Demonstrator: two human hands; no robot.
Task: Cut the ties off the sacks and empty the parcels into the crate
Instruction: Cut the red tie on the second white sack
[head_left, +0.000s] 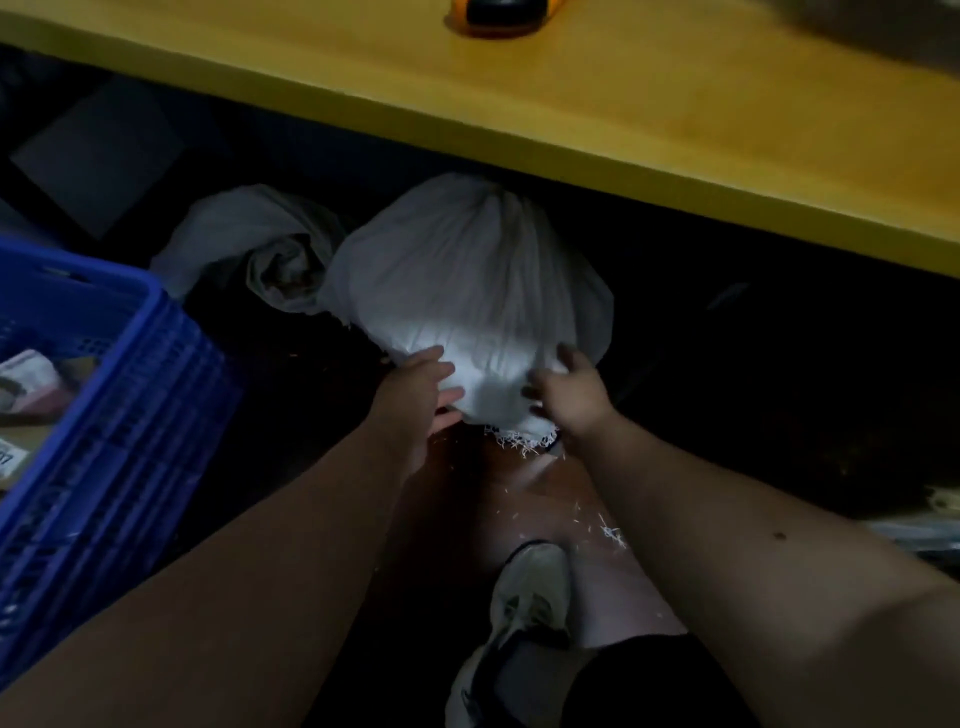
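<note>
A full white woven sack (467, 280) lies on the dark floor under the yellow table, its gathered neck pointing away beneath the table edge. My left hand (421, 384) touches the sack's near left side with fingers spread. My right hand (569, 395) lies against its near right side, fingers loosely bent on the fabric. The sack's frayed bottom edge (519, 441) shows between my wrists. A blue plastic crate (98, 415) stands at the left with several parcels (28, 379) inside.
A yellow table (623, 119) spans the top, with an orange and black tool (498, 15) at its far edge. A crumpled empty sack (249, 244) lies left of the full one. My shoe (524, 597) is on the floor below, among white fibre scraps (610, 532).
</note>
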